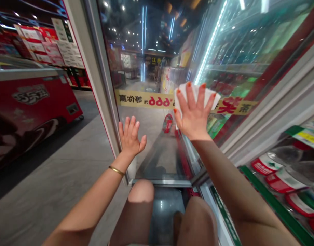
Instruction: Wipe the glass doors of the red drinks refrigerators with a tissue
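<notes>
Red freezer (31,102) stands at 9 o'clock on a grey floor (51,171), a swirled logo on its side and paper posters (49,44) on the wall behind it at 10 o'clock. Right of it runs a white door frame (101,85), edging a tall glass door (151,160) that fills the middle of the view and mirrors the shop's lights. Just left of centre, the person's left hand (130,136) is raised toward the glass with fingers spread apart and nothing in it, a gold bangle (116,170) on the wrist; whether the palm touches the pane cannot be told. A yellow banner (144,99) with red characters crosses the door at about hand height, running behind both hands. At 3 o'clock, the right hand (194,116) is spread flat, its orange-painted fingertips (203,86) reaching up over a white cloth (198,94). The hand is not clamped; the cloth lies between palm and glass at about 2 o'clock, over the banner. Both knees (140,191) show at 6 o'clock, just below the door. At 4 o'clock, bottles (282,174) with red labels lie on a shelf behind a green strip (272,205).
</notes>
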Available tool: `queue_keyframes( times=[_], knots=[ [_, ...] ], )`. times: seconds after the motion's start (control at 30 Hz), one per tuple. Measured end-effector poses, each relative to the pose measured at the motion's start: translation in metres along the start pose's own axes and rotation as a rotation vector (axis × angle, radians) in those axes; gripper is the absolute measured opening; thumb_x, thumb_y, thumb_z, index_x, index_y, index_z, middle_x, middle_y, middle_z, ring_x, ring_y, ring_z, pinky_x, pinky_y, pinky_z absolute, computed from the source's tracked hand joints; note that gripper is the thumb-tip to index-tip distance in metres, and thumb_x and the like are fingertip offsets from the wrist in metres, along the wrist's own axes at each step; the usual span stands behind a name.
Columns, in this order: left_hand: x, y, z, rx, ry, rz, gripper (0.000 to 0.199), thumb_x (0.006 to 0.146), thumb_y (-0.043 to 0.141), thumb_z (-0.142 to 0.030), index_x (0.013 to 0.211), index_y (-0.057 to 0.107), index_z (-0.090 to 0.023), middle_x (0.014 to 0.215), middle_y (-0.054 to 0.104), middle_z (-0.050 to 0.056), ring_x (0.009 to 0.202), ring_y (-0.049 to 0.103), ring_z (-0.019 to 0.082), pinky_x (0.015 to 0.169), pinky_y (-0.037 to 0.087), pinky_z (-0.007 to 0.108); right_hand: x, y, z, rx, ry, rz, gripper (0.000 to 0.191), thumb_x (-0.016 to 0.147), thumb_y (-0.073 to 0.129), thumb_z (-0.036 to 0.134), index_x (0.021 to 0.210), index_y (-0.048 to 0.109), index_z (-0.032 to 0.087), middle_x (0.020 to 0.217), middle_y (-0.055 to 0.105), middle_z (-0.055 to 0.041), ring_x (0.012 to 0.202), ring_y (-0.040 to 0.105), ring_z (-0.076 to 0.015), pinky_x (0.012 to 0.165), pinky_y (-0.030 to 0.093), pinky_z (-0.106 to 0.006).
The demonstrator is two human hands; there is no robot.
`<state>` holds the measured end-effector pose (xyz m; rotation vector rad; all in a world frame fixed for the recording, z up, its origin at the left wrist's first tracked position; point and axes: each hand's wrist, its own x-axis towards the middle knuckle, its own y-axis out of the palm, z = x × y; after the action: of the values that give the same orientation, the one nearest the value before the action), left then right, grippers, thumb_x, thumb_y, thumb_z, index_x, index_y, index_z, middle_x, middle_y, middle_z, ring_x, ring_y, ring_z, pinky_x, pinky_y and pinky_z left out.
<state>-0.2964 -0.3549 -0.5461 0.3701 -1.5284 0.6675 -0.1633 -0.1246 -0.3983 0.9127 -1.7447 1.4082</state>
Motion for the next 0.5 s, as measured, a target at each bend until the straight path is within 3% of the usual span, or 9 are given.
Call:
queue_keyframes(
  times=[0.07, 0.13, 0.23, 0.3, 0.33, 0.4, 0.5],
  knots=[
    [0.001, 0.001, -0.001, -0.026, 0.020, -0.055, 0.082, 0.105, 0.046, -0.049, 0.177, 0.017, -0.022, 0.181, 0.032, 0.020, 0.174, 0.018, 0.028, 0.141, 0.010, 0.060, 0.035, -0.006, 0.016, -0.027, 0.120, -0.126, 0.068, 0.112, 0.043, 0.041, 0.177, 0.028, 0.031, 0.186, 0.023, -0.0040, 0.174, 0.009, -0.0463, 0.133, -0.001, -0.086],
    [0.000, 0.001, -0.001, -0.059, 0.045, -0.116, 0.082, 0.107, 0.043, -0.049, 0.178, 0.012, -0.023, 0.184, 0.025, 0.019, 0.174, 0.018, 0.028, 0.140, 0.013, 0.058, 0.047, 0.000, 0.043, -0.015, 0.066, -0.143, 0.070, 0.111, 0.042, 0.039, 0.178, 0.022, 0.033, 0.187, 0.019, -0.0021, 0.174, 0.006, -0.0445, 0.134, -0.004, -0.085],
    [-0.010, 0.000, 0.001, -0.060, 0.013, -0.112, 0.083, 0.107, 0.040, -0.052, 0.178, 0.009, -0.022, 0.185, 0.018, 0.021, 0.174, 0.016, 0.030, 0.140, 0.014, 0.059, 0.008, 0.029, 0.068, 0.008, -0.324, 0.027, 0.070, 0.112, 0.040, 0.036, 0.178, 0.016, 0.039, 0.186, 0.025, 0.0043, 0.176, 0.006, -0.0317, 0.139, -0.002, -0.076],
    [-0.020, 0.001, 0.003, -0.057, -0.009, -0.072, 0.086, 0.107, 0.041, -0.055, 0.178, 0.008, -0.020, 0.184, 0.020, 0.022, 0.174, 0.018, 0.032, 0.140, 0.013, 0.060, -0.034, 0.044, 0.058, -0.017, -0.578, 0.138, 0.067, 0.113, 0.040, 0.036, 0.177, 0.020, 0.044, 0.182, 0.034, 0.0101, 0.175, 0.010, -0.0209, 0.144, 0.001, -0.064],
    [-0.024, 0.003, 0.004, -0.061, -0.013, -0.056, 0.087, 0.106, 0.042, -0.056, 0.178, 0.009, -0.020, 0.184, 0.021, 0.022, 0.173, 0.020, 0.032, 0.140, 0.012, 0.059, -0.049, 0.048, 0.047, -0.042, -0.603, 0.142, 0.066, 0.113, 0.042, 0.035, 0.176, 0.024, 0.046, 0.181, 0.037, 0.0119, 0.175, 0.011, -0.0192, 0.144, 0.000, -0.061],
    [-0.028, 0.007, 0.005, -0.070, -0.018, -0.043, 0.089, 0.105, 0.045, -0.057, 0.178, 0.011, -0.021, 0.183, 0.024, 0.022, 0.173, 0.023, 0.032, 0.140, 0.012, 0.059, -0.058, 0.047, 0.021, -0.081, -0.470, 0.086, 0.070, 0.111, 0.048, 0.034, 0.176, 0.024, 0.045, 0.182, 0.035, 0.0081, 0.176, 0.011, -0.0249, 0.142, 0.000, -0.068],
    [-0.026, 0.012, 0.002, -0.038, -0.024, -0.063, 0.087, 0.106, 0.046, -0.054, 0.178, 0.011, -0.022, 0.183, 0.026, 0.021, 0.173, 0.022, 0.032, 0.140, 0.014, 0.059, -0.022, 0.037, 0.011, -0.085, -0.096, -0.074, 0.078, 0.109, 0.052, 0.035, 0.179, 0.016, 0.037, 0.186, 0.024, -0.0036, 0.175, 0.001, -0.0385, 0.133, 0.001, -0.086]
  ],
)
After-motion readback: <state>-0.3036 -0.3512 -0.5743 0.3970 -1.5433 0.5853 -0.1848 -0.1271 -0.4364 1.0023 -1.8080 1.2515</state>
